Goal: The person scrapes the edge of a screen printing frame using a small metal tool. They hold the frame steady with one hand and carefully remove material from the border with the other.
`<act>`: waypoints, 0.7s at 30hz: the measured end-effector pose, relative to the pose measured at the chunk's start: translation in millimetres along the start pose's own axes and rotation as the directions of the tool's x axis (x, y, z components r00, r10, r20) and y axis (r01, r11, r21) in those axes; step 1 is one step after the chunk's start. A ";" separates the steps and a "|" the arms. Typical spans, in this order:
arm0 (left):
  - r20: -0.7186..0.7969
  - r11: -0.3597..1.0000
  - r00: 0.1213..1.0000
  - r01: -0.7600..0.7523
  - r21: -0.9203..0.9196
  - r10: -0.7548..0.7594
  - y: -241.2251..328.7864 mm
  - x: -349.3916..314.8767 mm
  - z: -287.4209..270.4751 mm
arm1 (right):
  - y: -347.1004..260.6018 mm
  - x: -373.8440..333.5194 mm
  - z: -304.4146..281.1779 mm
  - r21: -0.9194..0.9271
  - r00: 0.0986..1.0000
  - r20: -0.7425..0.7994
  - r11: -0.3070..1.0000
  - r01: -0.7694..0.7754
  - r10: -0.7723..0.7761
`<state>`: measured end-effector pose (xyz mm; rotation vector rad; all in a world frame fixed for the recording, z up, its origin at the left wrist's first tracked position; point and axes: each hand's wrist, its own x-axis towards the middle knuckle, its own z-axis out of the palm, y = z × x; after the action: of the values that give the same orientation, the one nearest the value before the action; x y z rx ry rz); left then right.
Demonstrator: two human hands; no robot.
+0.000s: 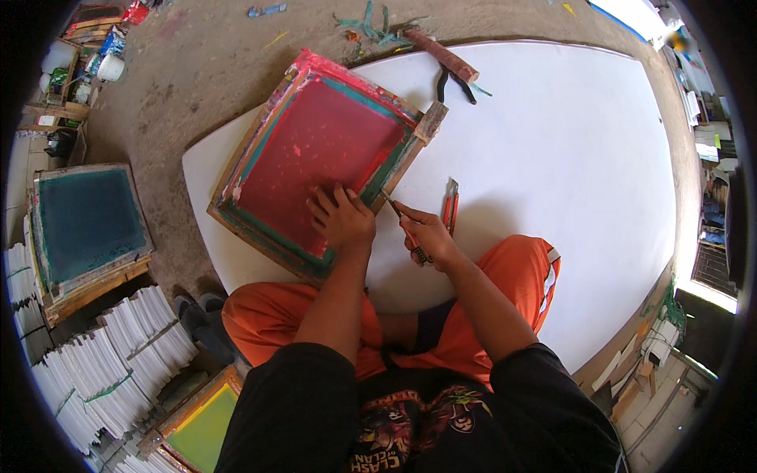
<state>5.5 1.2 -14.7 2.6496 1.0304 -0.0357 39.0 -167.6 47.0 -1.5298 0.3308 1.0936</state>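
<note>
A wooden screen-printing frame [272, 236] with red mesh and teal and pink edging lies tilted on a white board. My left hand [345, 221] rests on the mesh near its lower right side, fingers spread. My right hand [426, 235] is closed round a screwdriver [414, 251] with a red and black handle. Its thin tip meets the right-hand edge of the frame. Just right of that hand lies a red utility knife [450, 206]. A small wood block [430, 124] sits at the frame's right corner. The underside of the frame is hidden.
Beyond the frame, black-handled pliers [456, 85] lie by a reddish wooden stick [441, 55]. Torn teal strips [378, 27] litter the floor. To the left are a dark green screen [91, 225] and bundled white paper stacks [118, 359]. A yellow-green screen [201, 426] leans near my left side.
</note>
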 end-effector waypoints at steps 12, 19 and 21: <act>0.006 0.999 0.999 0.036 0.006 -0.036 2.8 -0.4 -3.0 | -6.0 -9.2 -15.2 -0.954 0.864 0.030 0.243 0.174 -0.502; 0.009 0.998 0.998 0.057 -0.003 -0.057 3.6 0.3 -4.5 | -23.0 -7.2 -25.0 -0.942 0.905 0.095 0.256 0.217 -0.415; 0.024 0.998 0.998 0.062 0.002 -0.062 5.4 -0.5 -8.2 | -16.9 -3.1 -26.6 -0.908 0.902 0.089 0.339 0.248 -0.422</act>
<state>8.0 -0.6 -5.4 2.6111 1.1044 -0.0816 61.6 -187.5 57.2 -2.5370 -0.6238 0.7932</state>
